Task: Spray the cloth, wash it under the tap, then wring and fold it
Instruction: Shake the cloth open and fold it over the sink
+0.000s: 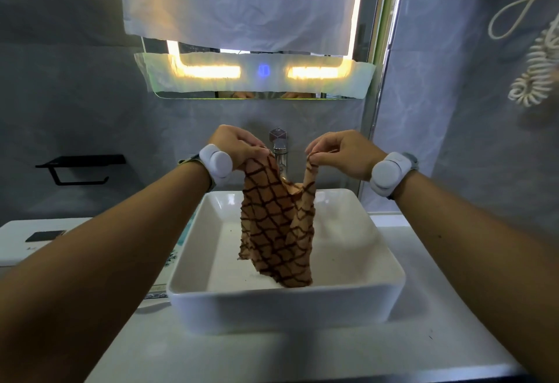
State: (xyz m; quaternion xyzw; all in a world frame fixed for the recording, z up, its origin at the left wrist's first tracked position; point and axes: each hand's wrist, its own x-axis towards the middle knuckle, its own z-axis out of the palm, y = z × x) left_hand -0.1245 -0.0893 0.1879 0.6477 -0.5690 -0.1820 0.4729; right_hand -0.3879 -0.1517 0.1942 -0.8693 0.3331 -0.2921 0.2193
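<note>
An orange cloth (273,231) with a dark diamond grid hangs above the white square basin (348,289). My left hand (239,145) pinches one top corner of the cloth. My right hand (341,151) pinches the other top corner, a short gap away. The cloth sags between the two hands and its lower edge reaches down inside the basin. The chrome tap (279,152) stands just behind the cloth, between my hands, and no water stream shows. Both wrists wear white bands.
A lit mirror (257,80) draped with a white cloth hangs above the tap. A black paper holder (78,169) is fixed to the left wall. A coiled white cord (532,77) hangs at the right. A white counter (423,337) surrounds the basin.
</note>
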